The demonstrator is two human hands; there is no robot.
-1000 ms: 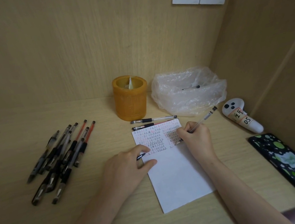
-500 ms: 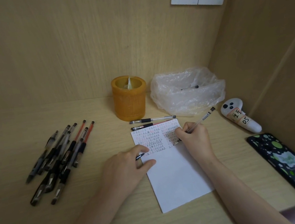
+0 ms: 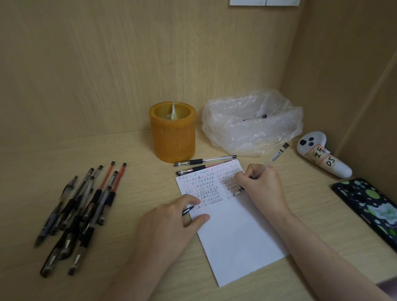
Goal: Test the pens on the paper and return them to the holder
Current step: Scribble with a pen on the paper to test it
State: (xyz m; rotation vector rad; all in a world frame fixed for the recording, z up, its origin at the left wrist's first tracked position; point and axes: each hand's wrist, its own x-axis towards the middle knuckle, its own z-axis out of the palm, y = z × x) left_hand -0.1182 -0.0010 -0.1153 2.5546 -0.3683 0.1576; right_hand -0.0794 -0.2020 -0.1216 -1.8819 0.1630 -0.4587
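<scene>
Writing test marks: right hand (image 3: 261, 187) grips a clear gel pen (image 3: 271, 160), seemingly light and rigid, low on its barrel, tip on paper (image 3: 237, 240); left hand (image 3: 166, 228) pinches a black cap (image 3: 188, 210).

I see bare desk (image 3: 133, 172) centre-left, between pen pile (image 3: 81, 213) and holder (image 3: 174, 133): open lane. Two loose pens (image 3: 205, 160) lie just before holder; plastic bag (image 3: 251, 124) crowds its right. Controller (image 3: 322, 158), phone (image 3: 386, 223) block right edge. Back wall (image 3: 108, 61), side wall (image 3: 370, 81) box in corner.
</scene>
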